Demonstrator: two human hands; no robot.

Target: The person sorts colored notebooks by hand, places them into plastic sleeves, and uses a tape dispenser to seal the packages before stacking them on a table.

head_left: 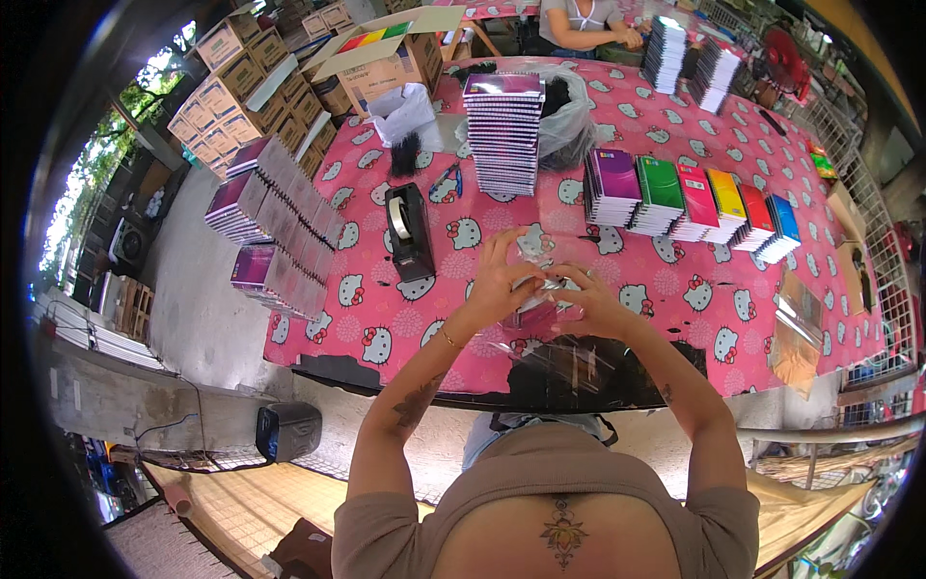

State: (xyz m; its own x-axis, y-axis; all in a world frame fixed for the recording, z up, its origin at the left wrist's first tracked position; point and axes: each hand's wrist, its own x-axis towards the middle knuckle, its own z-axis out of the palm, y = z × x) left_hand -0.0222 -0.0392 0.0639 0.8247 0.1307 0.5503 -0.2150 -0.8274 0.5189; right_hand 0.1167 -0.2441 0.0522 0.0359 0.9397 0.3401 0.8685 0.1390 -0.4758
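Observation:
Near the front of the pink patterned tablecloth (405, 318), my left hand (499, 285) and my right hand (593, 307) come together. Both pinch a crinkled, shiny sheet of clear plastic (550, 287). Whether something lies inside the plastic is hard to see through the glare and my fingers. Left of my hands stands a black tape dispenser (413, 236) with a roll on it. Small blue-handled cutters (447, 181) lie beyond it. A tall stack of spiral notebooks (503, 135) with purple covers rises just past my hands.
Short stacks of colored notebooks (659, 193) stand in a row at right. More spiral notebooks (280, 222) stand along the left table edge. Cardboard boxes (231, 87) are piled at back left. A clear plastic bag (569, 121) sits behind the tall stack. Across the table is another person (584, 29).

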